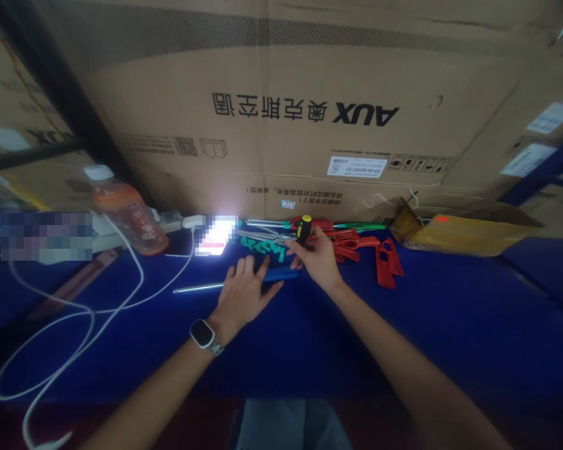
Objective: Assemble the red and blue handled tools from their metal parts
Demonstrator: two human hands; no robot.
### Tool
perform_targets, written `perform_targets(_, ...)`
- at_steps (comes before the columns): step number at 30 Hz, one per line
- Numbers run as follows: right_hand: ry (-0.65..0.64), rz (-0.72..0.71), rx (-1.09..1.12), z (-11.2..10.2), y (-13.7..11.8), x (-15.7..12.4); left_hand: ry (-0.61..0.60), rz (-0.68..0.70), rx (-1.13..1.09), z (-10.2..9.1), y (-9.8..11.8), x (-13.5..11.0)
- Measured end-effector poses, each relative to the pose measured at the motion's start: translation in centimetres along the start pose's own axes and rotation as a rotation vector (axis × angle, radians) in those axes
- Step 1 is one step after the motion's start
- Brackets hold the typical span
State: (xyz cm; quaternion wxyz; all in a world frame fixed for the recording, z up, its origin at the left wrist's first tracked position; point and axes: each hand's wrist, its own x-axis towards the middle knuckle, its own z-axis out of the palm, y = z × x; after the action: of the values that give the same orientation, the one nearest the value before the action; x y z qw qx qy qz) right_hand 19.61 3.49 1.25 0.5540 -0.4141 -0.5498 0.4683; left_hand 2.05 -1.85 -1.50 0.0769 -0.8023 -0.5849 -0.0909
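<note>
My right hand (318, 257) is closed around a screwdriver (304, 229) with a black and yellow handle. The handle points up, and its tip is hard to make out. Lower and to the left, my left hand (241, 294) lies palm down with fingers spread, across a long tool with a blue handle (281, 274) and a thin metal rod (197, 288). My hand hides the middle of that tool. Just beyond my fingers are small green plastic pieces (274, 248). Red plastic handle parts (387, 262) lie to the right of my right hand.
A lit, blurred-out screen (217, 235) is behind my left hand. An orange drink bottle (129, 215) and looping white cables (138, 269) are at the left. Large cardboard boxes (272, 62) wall the back of the blue table (450, 312). A yellow envelope (473, 235) is at right.
</note>
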Motion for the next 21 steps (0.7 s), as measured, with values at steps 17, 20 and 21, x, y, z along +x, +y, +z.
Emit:
perform_targets(17,0.115,-0.165,0.016,-0.1,1.4,-0.1,0.046,0.018,0.002,0.5,-0.2,0.0)
perform_targets(20,0.054,-0.155,0.004,-0.4,1.1,-0.5,0.037,0.011,0.011,0.5,-0.2,0.0)
perform_targets(21,0.018,-0.142,0.006,-0.7,0.9,-0.5,0.034,0.01,0.012,0.5,-0.2,0.0)
